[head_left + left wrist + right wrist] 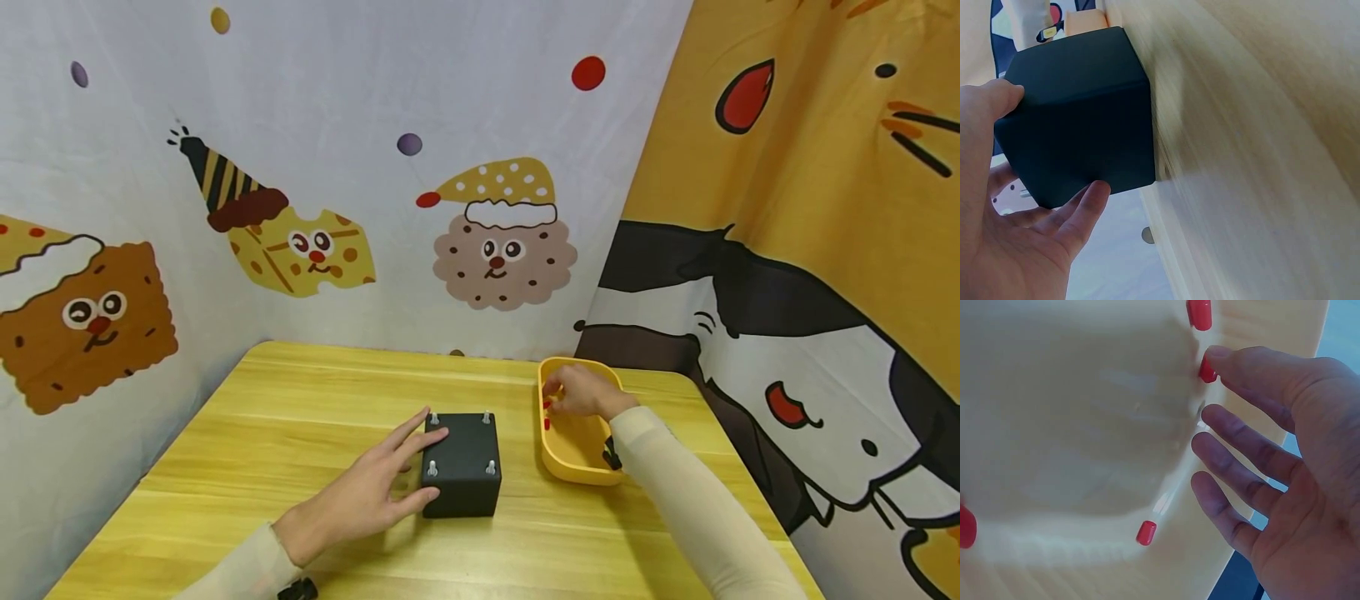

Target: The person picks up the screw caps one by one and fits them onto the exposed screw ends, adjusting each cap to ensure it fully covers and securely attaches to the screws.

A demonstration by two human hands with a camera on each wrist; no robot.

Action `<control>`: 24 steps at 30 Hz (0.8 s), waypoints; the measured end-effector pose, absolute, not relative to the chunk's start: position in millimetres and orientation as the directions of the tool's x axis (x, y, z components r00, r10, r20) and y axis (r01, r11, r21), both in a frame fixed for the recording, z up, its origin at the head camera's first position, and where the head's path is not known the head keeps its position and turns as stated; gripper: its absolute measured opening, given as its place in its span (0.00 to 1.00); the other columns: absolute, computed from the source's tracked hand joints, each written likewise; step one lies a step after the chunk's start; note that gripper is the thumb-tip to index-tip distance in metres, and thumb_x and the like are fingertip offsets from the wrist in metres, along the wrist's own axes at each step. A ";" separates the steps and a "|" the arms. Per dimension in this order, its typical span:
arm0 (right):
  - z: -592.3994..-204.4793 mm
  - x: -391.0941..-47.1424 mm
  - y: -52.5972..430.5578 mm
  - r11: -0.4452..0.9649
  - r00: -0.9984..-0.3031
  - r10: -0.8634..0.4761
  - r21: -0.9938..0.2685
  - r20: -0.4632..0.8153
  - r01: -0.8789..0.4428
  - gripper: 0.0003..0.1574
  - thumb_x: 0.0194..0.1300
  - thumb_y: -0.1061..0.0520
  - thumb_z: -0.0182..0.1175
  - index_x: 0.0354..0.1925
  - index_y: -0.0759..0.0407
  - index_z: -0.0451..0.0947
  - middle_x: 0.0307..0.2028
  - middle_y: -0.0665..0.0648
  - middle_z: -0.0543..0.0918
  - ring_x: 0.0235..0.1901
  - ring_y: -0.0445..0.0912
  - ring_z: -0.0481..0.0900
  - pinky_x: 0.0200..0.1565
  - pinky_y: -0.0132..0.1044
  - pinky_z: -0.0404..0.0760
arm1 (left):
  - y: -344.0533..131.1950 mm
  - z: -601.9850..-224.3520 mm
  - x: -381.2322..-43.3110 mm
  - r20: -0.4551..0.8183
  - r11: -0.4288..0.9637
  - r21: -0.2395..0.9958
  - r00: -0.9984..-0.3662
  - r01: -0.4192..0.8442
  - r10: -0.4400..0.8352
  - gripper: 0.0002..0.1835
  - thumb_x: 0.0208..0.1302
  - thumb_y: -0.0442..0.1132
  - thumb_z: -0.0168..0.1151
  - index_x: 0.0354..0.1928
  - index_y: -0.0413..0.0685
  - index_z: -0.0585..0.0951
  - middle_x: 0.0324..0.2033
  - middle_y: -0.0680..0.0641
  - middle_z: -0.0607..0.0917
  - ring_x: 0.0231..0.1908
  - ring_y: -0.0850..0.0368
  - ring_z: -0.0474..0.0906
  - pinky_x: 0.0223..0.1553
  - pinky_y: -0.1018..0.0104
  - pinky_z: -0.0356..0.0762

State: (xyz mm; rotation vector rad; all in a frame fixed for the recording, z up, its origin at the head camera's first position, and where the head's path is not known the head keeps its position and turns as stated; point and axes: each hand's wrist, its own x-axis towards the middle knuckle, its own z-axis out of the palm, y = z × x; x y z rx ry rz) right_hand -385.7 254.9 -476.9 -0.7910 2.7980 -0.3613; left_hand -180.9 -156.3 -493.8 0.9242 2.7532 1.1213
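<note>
Red cap [1209, 370] lies at the wall of the yellow tray [576, 475], long axis roughly along it, pinched between thumb and forefinger of the nearer right hand [583, 390], other fingers parted; left hand [363, 485], well leftward, spread wide, grips the black box [463, 493], four pale pegs [491, 467] upward.

I wear pale cream long sleeves [675, 492], with a black left wristband [297, 589] and a dark right wristband [612, 454] bearing a small yellow patch [1050, 32]
</note>
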 end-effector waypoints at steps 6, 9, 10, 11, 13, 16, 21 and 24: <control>-480.7 -388.8 255.2 0.827 -0.833 -0.538 -0.272 -0.131 -0.491 0.12 0.71 0.60 0.81 0.51 0.51 0.97 0.51 0.52 0.96 0.48 0.50 0.87 0.63 0.53 0.92 | -156.8 -494.5 -180.8 0.190 0.567 0.641 -0.823 0.517 0.536 0.42 0.87 0.64 0.66 0.94 0.72 0.62 0.96 0.43 0.50 0.67 0.41 0.92 0.63 0.49 0.97; -482.5 -389.8 255.4 0.828 -0.834 -0.538 -0.268 -0.126 -0.493 0.10 0.71 0.60 0.82 0.48 0.49 0.97 0.49 0.51 0.95 0.44 0.47 0.83 0.58 0.48 0.90 | -156.9 -494.5 -180.7 0.190 0.569 0.640 -0.824 0.516 0.533 0.42 0.87 0.65 0.66 0.94 0.72 0.63 0.96 0.43 0.50 0.68 0.41 0.92 0.62 0.50 0.97; -483.1 -390.1 255.7 0.825 -0.832 -0.541 -0.267 -0.122 -0.497 0.09 0.71 0.60 0.82 0.47 0.48 0.97 0.48 0.51 0.95 0.43 0.47 0.82 0.56 0.46 0.88 | -156.9 -494.5 -180.7 0.191 0.569 0.640 -0.824 0.516 0.533 0.42 0.87 0.65 0.66 0.94 0.72 0.63 0.96 0.43 0.50 0.68 0.41 0.92 0.62 0.50 0.97; -483.3 -390.0 255.8 0.823 -0.830 -0.546 -0.264 -0.118 -0.504 0.09 0.71 0.60 0.82 0.47 0.48 0.97 0.47 0.51 0.95 0.42 0.46 0.81 0.54 0.45 0.87 | -156.9 -494.6 -180.7 0.190 0.570 0.639 -0.824 0.517 0.534 0.42 0.87 0.65 0.66 0.94 0.72 0.63 0.96 0.43 0.50 0.68 0.40 0.92 0.62 0.50 0.97; -484.0 -390.2 256.5 0.818 -0.826 -0.553 -0.261 -0.111 -0.512 0.08 0.71 0.59 0.82 0.45 0.47 0.97 0.46 0.52 0.94 0.41 0.46 0.79 0.51 0.43 0.84 | -157.1 -494.8 -180.8 0.189 0.569 0.640 -0.824 0.515 0.533 0.42 0.87 0.65 0.66 0.94 0.73 0.63 0.96 0.43 0.50 0.68 0.40 0.92 0.62 0.50 0.97; -484.1 -389.7 256.5 0.813 -0.822 -0.561 -0.255 -0.098 -0.524 0.07 0.71 0.59 0.82 0.43 0.45 0.97 0.45 0.52 0.94 0.41 0.46 0.79 0.50 0.42 0.83 | -157.3 -495.0 -181.0 0.190 0.567 0.642 -0.823 0.516 0.535 0.42 0.87 0.64 0.66 0.94 0.73 0.62 0.96 0.43 0.50 0.68 0.40 0.92 0.62 0.50 0.97; -484.5 -389.2 257.2 0.822 -0.833 -0.545 -0.259 -0.095 -0.508 0.07 0.71 0.58 0.83 0.42 0.44 0.96 0.45 0.49 0.92 0.42 0.46 0.79 0.52 0.44 0.84 | -157.6 -495.6 -181.9 0.194 0.559 0.648 -0.822 0.517 0.536 0.42 0.87 0.64 0.66 0.94 0.73 0.62 0.96 0.43 0.50 0.71 0.38 0.90 0.63 0.49 0.97; -485.5 -389.6 257.4 0.827 -0.838 -0.537 -0.261 -0.098 -0.499 0.07 0.72 0.58 0.83 0.41 0.44 0.96 0.44 0.47 0.92 0.43 0.46 0.79 0.53 0.43 0.84 | -157.6 -496.0 -182.4 0.194 0.555 0.652 -0.821 0.517 0.537 0.42 0.87 0.64 0.66 0.94 0.73 0.63 0.97 0.44 0.50 0.74 0.37 0.88 0.63 0.49 0.96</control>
